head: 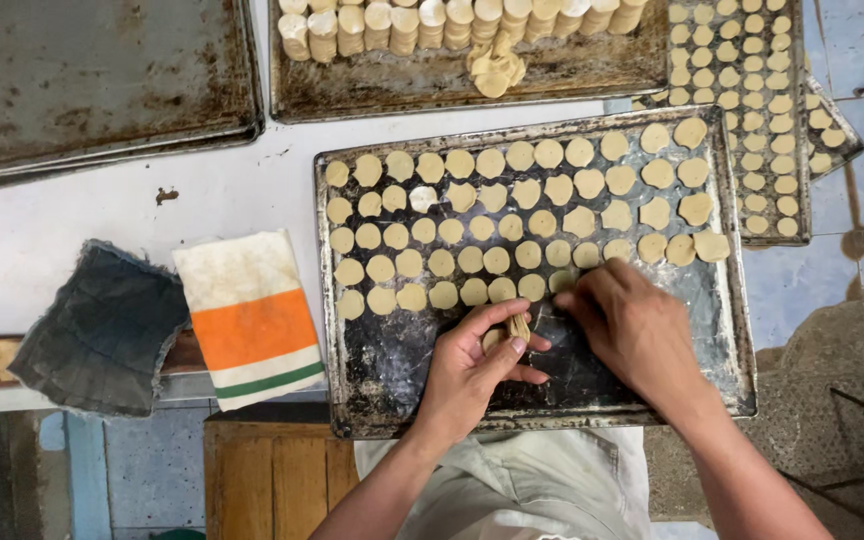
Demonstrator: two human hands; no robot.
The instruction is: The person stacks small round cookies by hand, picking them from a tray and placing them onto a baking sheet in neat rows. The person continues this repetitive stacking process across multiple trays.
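Head view: the left hand (474, 368) is closed on a small stack of dough discs (518, 326), pinched between thumb and fingers just above the bare lower part of the near tray (652, 400). The right hand (632, 325) rests fingertips-down at the end of the lowest row, touching or about to set a disc (562, 281); whether it grips one, I cannot tell. Four rows of discs fill the upper part of the tray, the lowest row running only about halfway across; by my judgement roughly two thirds is laid, the lower strip remaining. A filled tray (797, 120) lies at upper right, a tray (382, 90) of stacked discs beyond, an empty tray (102, 80) at upper left. Two cloths (177, 320) lie beside.
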